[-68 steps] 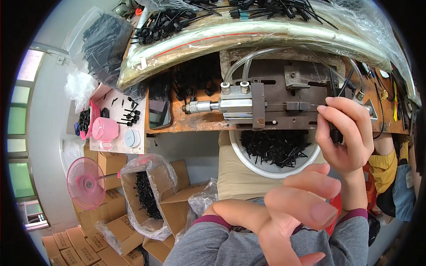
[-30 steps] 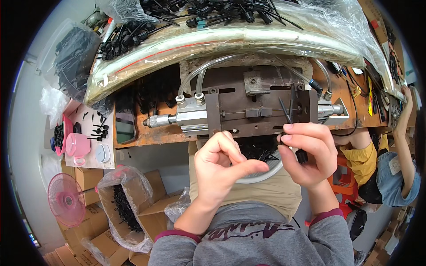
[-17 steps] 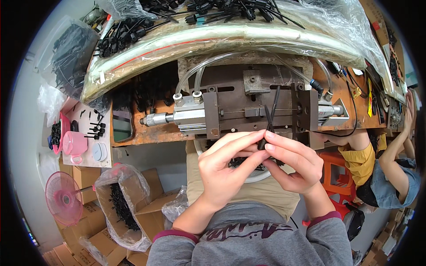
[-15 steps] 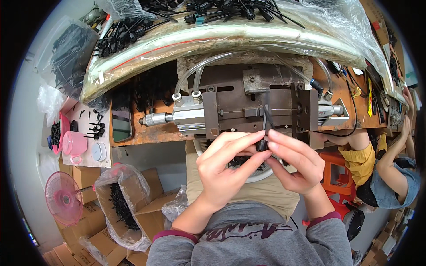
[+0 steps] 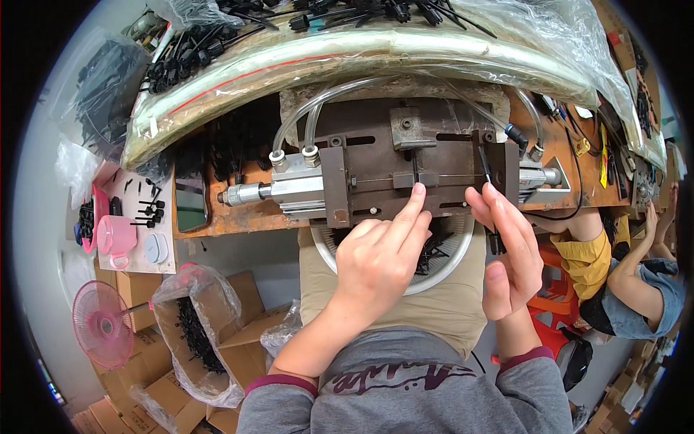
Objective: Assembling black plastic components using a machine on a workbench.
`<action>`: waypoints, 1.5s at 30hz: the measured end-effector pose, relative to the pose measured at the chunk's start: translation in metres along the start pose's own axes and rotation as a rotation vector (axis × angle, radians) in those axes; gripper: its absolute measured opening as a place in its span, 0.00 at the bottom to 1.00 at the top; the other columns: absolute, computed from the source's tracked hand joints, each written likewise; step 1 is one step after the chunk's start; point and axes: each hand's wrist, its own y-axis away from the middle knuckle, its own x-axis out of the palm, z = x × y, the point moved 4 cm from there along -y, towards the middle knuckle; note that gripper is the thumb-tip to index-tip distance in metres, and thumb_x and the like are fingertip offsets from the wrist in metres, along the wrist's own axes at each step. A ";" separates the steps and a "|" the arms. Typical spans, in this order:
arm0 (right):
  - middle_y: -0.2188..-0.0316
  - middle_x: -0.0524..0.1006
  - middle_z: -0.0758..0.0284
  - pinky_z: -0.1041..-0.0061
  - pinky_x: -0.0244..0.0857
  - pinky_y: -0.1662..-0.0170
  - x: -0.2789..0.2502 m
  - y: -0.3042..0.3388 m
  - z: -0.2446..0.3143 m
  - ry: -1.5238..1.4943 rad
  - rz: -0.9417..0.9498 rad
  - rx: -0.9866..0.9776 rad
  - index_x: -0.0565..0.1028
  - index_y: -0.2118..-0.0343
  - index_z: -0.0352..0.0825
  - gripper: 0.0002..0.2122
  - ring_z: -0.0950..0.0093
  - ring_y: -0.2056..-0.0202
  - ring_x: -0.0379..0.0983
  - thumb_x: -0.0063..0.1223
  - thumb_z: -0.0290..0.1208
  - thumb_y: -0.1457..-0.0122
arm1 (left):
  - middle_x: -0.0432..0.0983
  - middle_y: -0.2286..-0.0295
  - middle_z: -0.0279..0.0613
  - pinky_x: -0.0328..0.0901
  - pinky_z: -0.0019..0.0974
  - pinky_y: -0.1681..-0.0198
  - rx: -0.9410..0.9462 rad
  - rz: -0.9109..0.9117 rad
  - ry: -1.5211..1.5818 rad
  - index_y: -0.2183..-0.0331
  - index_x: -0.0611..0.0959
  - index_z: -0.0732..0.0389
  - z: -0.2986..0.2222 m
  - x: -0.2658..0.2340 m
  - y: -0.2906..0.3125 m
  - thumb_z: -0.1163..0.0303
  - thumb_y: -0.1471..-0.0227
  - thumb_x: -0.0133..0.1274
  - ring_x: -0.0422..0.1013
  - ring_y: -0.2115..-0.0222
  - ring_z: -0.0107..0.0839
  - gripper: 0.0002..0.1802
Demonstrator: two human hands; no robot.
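Observation:
A dark metal fixture (image 5: 376, 163) lies in front of me, with a small block at its middle. A thin black plastic stem (image 5: 415, 165) sits upright in view across that block. My left hand (image 5: 379, 264) reaches to it with the index finger stretched out, its tip at the block's near edge; the other fingers are partly bent and the thumb is hidden. On the right, my right hand (image 5: 510, 264) holds a black capped plastic stem (image 5: 483, 160) between its fingers, its thin end pointing away from me over the fixture. The dark cap shows partly beside the fingers.
Metal air cylinders (image 5: 303, 186) with clear hoses flank the fixture. Below, a white-rimmed basket (image 5: 463, 264) of black parts rests on my lap. A plastic-covered roll (image 5: 361, 54) bears more black parts. A co-worker's arm (image 5: 636, 246) is at the far right.
My hands have come apart from around one black capped stem. The left has gone forward to the block, where a stem now sits; the right has moved right, holding a capped stem.

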 end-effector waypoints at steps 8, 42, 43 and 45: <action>0.49 0.71 0.41 0.59 0.72 0.48 0.002 0.001 0.001 0.119 0.014 0.033 0.71 0.48 0.22 0.20 0.52 0.48 0.74 0.56 0.17 0.45 | 0.81 0.56 0.39 0.68 0.29 0.71 -0.020 0.031 -0.011 0.69 0.85 0.60 0.000 -0.001 -0.004 0.69 0.63 0.68 0.75 0.77 0.28 0.14; 0.52 0.78 0.53 0.71 0.73 0.59 0.016 -0.003 0.000 0.342 0.144 0.058 0.78 0.66 0.28 0.12 0.64 0.59 0.79 0.66 0.21 0.56 | 0.82 0.57 0.39 0.66 0.28 0.76 -0.007 0.028 -0.003 0.69 0.85 0.60 0.002 -0.001 -0.003 0.70 0.62 0.67 0.74 0.80 0.28 0.12; 0.52 0.78 0.54 0.71 0.73 0.59 0.016 -0.005 0.000 0.364 0.161 0.048 0.78 0.66 0.28 0.12 0.64 0.60 0.80 0.66 0.21 0.55 | 0.82 0.57 0.39 0.66 0.28 0.76 0.010 0.026 -0.001 0.69 0.85 0.60 0.003 -0.001 -0.003 0.70 0.62 0.67 0.74 0.80 0.28 0.12; 0.51 0.77 0.54 0.72 0.73 0.61 0.017 -0.009 0.001 0.406 0.197 0.028 0.78 0.66 0.29 0.12 0.65 0.62 0.80 0.65 0.21 0.55 | 0.82 0.58 0.39 0.66 0.28 0.76 0.035 0.048 0.033 0.69 0.85 0.60 0.004 -0.006 -0.002 0.69 0.62 0.67 0.74 0.80 0.28 0.13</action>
